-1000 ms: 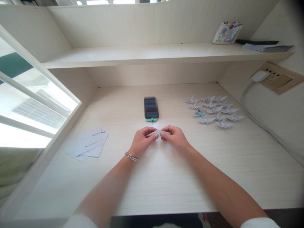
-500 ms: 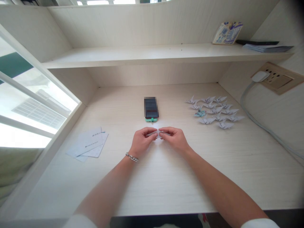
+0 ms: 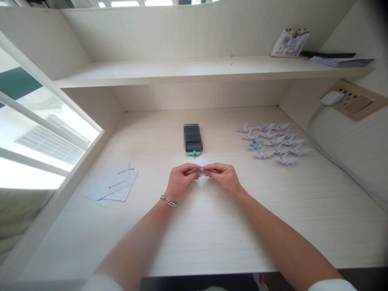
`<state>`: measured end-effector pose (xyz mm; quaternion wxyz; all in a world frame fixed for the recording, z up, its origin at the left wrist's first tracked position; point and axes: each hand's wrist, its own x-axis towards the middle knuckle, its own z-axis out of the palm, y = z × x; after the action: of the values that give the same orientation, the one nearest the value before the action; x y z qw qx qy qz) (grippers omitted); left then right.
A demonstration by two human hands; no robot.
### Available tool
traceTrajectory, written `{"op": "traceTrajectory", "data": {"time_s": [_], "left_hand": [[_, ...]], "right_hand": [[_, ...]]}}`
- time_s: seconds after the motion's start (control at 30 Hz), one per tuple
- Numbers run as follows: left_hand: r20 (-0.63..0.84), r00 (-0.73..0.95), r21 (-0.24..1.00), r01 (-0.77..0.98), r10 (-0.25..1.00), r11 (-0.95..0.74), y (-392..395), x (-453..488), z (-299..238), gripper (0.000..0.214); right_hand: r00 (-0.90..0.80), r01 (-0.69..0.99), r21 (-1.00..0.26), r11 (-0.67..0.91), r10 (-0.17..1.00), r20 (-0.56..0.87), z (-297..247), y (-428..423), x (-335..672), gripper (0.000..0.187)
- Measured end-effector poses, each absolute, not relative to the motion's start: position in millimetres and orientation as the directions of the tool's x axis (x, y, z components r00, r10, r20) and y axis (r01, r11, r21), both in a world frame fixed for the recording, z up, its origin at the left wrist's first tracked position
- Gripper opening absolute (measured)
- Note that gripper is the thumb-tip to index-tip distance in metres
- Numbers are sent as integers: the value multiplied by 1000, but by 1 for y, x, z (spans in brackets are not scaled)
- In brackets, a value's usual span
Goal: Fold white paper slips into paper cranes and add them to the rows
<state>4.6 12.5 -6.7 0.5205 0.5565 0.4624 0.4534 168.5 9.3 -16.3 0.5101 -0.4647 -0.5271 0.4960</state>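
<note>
Over the middle of the desk, my left hand (image 3: 182, 178) and my right hand (image 3: 223, 176) meet, each closed in a pinch on a small piece of folded white paper (image 3: 202, 171). Fingers cover most of the paper, so its full shape is hidden. A chain bracelet (image 3: 168, 201) circles my left wrist. Just beyond my fingertips lies a phone (image 3: 193, 138) with a green lower edge, its screen blurred out. To the right of it sit several folded paper cranes (image 3: 274, 141), white except for a blue one (image 3: 255, 144).
Loose white paper sheets (image 3: 112, 184) overlap at the left of the desk (image 3: 200, 238). A shelf (image 3: 182, 72) crosses the back, holding a packet (image 3: 290, 42) and a paper stack (image 3: 341, 62). From the socket panel (image 3: 357, 99), a cable (image 3: 330, 161) runs down the right side.
The two hands have drawn very slightly closer around the folded paper, and a little more of its middle shows between the fingertips. Everything else has stayed put.
</note>
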Motion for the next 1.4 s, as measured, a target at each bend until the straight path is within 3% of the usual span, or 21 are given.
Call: {"op": "traceTrajectory", "data": {"time_s": [0.43,1.1,1.4], "left_hand": [[-1,272,983,177,962,-49,14,1,-11,20],[-39,276,998,59,960,23,13,2,-2,12],[-46,285,998,50,957,33,14,2,-4,13]], "right_hand": [[-187,165,-986,38,982,6,-7,8,173,14],[-159,-86,-987,-139,980,-124,-7,8,170,16],[-163,-76,-988,-131,980,-117,-8,8,170,15]]}}
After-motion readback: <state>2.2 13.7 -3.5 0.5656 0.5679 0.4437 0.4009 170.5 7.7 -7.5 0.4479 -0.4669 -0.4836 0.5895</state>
